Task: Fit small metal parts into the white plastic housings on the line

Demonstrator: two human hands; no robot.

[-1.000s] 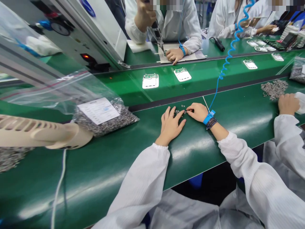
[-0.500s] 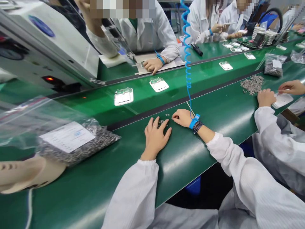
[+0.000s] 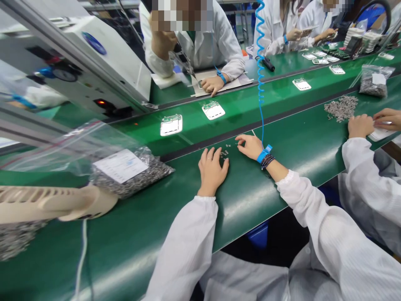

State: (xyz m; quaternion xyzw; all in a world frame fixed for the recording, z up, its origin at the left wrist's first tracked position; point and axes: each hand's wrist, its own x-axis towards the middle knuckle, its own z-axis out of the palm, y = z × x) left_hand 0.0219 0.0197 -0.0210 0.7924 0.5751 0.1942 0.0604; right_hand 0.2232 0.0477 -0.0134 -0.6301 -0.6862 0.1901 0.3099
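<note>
My left hand (image 3: 213,170) rests on the green worktop (image 3: 250,188), its fingers apart and curved over the near side of several tiny metal parts (image 3: 224,154). Some of these parts are hidden by the fingers. To the right, my right hand (image 3: 250,147) hovers at or just above the surface, with a gap between thumb and index finger. Close to its fingertips lies another tiny part, too small to name. A blue wrist strap (image 3: 265,154) with a coiled blue cord (image 3: 260,62) is around my right wrist, beside a dark beaded bracelet (image 3: 267,161).
At left, a clear bag of small metal parts (image 3: 150,171) lies beside a beige plastic device (image 3: 56,202). White panels with circuit boards (image 3: 213,110) sit along the green belt (image 3: 188,129). A co-worker's hands (image 3: 360,125) are at right, near a pile of parts (image 3: 341,108).
The view has shifted, so the scene sits further right. My right thumb and index finger have parted and drawn away from my left hand. The co-worker opposite has lowered the raised hand.
</note>
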